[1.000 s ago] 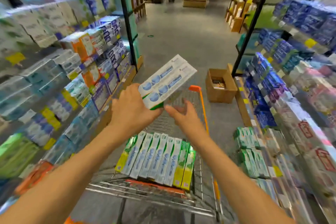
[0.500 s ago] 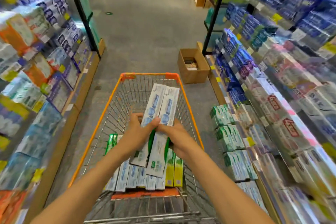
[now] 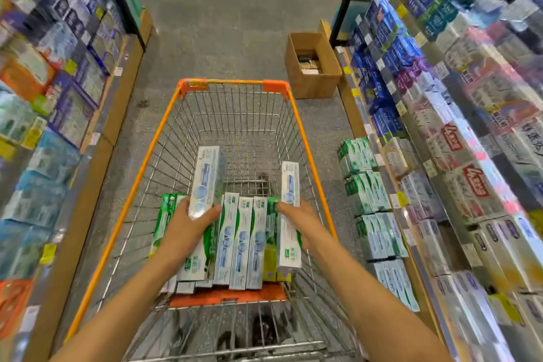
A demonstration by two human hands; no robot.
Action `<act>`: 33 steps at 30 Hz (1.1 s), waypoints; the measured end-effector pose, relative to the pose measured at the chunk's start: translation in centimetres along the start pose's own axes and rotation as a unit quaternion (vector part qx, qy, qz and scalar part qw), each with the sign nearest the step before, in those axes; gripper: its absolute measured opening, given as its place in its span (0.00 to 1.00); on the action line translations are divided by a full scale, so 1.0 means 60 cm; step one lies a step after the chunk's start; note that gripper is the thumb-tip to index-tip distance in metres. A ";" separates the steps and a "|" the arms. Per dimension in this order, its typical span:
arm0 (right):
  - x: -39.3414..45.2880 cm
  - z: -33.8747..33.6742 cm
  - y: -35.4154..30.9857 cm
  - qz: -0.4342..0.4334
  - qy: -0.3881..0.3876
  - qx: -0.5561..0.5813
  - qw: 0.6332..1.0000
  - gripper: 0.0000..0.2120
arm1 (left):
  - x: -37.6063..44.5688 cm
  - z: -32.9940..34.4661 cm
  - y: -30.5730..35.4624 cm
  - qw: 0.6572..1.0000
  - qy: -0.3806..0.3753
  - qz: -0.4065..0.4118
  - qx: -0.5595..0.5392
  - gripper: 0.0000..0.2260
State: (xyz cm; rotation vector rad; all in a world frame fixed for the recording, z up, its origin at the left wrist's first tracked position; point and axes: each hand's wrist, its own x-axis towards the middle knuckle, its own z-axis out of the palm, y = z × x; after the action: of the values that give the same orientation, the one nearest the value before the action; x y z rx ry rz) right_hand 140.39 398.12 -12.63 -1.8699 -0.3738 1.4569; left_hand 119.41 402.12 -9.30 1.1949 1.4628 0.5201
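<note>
Toothpaste boxes | left hand, right hand grip one each | carton beyond cart

Two hands, two held boxes, one cart

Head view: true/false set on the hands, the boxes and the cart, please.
1. The left hand grips a first box, the right hand a second box. True.
2. The cart holds nothing else. False: a row of boxes lies at its near end.
3. The cart's rim is orange. True.
4. The cardboard carton on the floor is taped shut. False: its top is open.
</note>
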 end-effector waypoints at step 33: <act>0.111 0.015 0.107 -0.336 -0.134 -0.873 0.328 0.23 | 0.023 0.011 -0.114 0.996 0.041 -0.079 0.028 0.27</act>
State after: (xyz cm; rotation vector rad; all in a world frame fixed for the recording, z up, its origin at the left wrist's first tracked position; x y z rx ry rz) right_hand 140.40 398.11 -21.90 -1.7600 -3.4147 0.1432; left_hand 117.60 400.42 -15.87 1.1026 1.6361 0.4262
